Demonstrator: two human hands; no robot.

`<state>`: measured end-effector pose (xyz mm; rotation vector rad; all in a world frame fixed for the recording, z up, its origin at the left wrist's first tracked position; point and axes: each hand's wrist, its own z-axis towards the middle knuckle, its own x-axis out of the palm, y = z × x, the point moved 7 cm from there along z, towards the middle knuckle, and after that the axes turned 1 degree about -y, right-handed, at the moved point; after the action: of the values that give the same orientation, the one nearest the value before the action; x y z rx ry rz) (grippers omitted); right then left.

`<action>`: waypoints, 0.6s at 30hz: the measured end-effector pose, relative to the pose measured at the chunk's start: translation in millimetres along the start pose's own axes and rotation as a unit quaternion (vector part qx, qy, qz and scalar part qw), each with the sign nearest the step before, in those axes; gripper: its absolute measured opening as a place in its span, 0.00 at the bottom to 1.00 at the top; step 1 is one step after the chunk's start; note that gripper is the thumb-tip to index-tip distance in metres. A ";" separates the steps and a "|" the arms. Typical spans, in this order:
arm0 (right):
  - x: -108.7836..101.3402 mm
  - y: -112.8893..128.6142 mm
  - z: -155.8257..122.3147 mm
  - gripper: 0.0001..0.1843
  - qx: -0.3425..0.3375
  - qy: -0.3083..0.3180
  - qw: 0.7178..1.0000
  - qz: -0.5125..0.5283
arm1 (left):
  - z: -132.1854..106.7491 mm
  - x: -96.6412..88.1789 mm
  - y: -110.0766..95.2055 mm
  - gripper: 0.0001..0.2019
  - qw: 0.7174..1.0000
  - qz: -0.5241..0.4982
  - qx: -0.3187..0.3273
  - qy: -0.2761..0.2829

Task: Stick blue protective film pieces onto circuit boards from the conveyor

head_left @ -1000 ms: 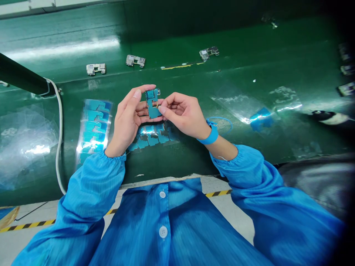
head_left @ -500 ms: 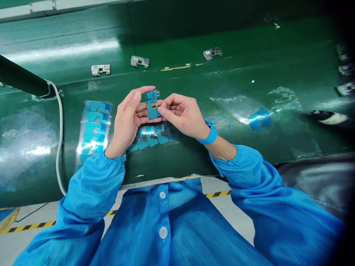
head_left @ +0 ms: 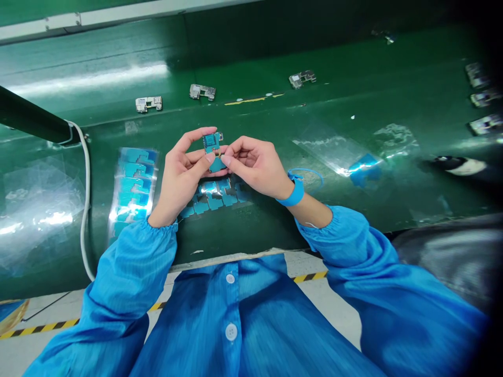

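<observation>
A small blue circuit board [head_left: 212, 145] is held up between both hands above the green belt [head_left: 275, 125]. My left hand [head_left: 181, 175] grips its left edge, thumb pressed on its face and forefinger curled over the top. My right hand [head_left: 257, 165] pinches the board's right edge with thumb and forefinger; a blue wrist strap [head_left: 293, 192] circles that wrist. Under the hands lies a clear sheet of blue stickers [head_left: 214, 193]. A second strip of blue stickers [head_left: 133, 183] lies to the left.
Three metal shield parts [head_left: 148, 103] [head_left: 202, 92] [head_left: 302, 78] lie farther back on the belt, more [head_left: 481, 97] at the far right. Clear film [head_left: 35, 209] is piled at left, beside a white cable [head_left: 84, 199]. Another film with a blue patch [head_left: 359, 166] lies right.
My left thumb has slid onto the board's face and the board sits slightly lower between the fingers. The metal parts on the belt have drifted to the right.
</observation>
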<state>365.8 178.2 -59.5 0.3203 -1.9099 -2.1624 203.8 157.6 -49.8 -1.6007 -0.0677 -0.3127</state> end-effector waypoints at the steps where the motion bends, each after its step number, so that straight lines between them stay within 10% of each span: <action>1: -0.1 0.3 0.1 0.19 -0.002 -0.001 1.000 0.000 | 0.3 0.1 -0.1 0.31 1.000 -0.002 0.000 0.001; 18: 0.6 7.2 0.6 0.21 -0.050 0.022 0.998 -0.037 | 1.6 -1.8 -4.7 0.29 0.996 0.024 0.074 0.033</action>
<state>365.3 177.7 -52.3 0.4221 -1.7857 -2.2696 201.2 159.7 -45.8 -1.4423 -0.0025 -0.3160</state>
